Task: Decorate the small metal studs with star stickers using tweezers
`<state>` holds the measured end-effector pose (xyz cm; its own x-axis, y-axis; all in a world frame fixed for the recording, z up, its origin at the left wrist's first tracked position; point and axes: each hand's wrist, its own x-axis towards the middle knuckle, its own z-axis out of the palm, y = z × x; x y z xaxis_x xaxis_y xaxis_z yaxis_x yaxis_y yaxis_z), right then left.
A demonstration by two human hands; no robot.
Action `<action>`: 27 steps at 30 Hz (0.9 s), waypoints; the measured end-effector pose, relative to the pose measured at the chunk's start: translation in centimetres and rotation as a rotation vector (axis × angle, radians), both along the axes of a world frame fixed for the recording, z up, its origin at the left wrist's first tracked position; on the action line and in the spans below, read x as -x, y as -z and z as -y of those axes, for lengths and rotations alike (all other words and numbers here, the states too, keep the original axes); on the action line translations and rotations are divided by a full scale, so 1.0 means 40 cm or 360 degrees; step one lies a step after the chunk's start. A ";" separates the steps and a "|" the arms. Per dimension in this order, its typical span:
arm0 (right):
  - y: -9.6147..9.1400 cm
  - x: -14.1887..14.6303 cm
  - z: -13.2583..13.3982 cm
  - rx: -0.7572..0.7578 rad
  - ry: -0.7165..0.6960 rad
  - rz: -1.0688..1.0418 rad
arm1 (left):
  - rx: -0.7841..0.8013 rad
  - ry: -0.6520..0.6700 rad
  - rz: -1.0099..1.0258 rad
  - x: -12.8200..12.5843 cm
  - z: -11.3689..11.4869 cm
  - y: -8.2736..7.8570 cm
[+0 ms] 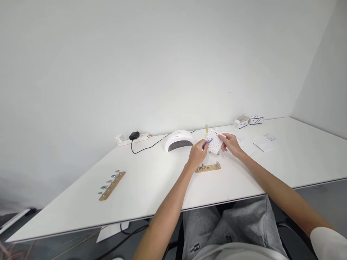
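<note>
Fingertips of the left hand [197, 154] are closed on a slim blue tool [207, 143], apparently tweezers, its tip over the printed face of a white patterned sheet [215, 145]. The right hand [230, 142] pinches the sheet by its right side, raised above the tabletop [151, 180]. For good control, support the sheet close to the working point, approach at a shallow angle, and press lightly to avoid creasing or piercing it; tip contact is too small to confirm. Just below the hands, a wooden strip [208, 168] carries small upright stands; allow wrist clearance here. Farther out, a white dome lamp [179, 138] stands beyond the left hand, and a second wooden strip [112, 186] lies well apart, leftward.
</note>
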<state>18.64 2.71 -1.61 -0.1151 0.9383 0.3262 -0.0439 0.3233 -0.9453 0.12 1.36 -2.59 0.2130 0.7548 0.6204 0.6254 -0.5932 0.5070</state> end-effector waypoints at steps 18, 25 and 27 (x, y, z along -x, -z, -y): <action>0.000 0.004 -0.003 0.0222 -0.0056 -0.0173 | -0.0009 -0.0022 -0.0023 0.001 0.007 0.000; 0.001 0.009 -0.001 0.0128 -0.0038 -0.0053 | -0.0030 0.0021 -0.0094 -0.006 0.010 -0.004; 0.002 0.008 -0.003 0.0126 -0.0038 -0.0077 | -0.0010 0.0018 -0.0116 -0.006 0.009 -0.002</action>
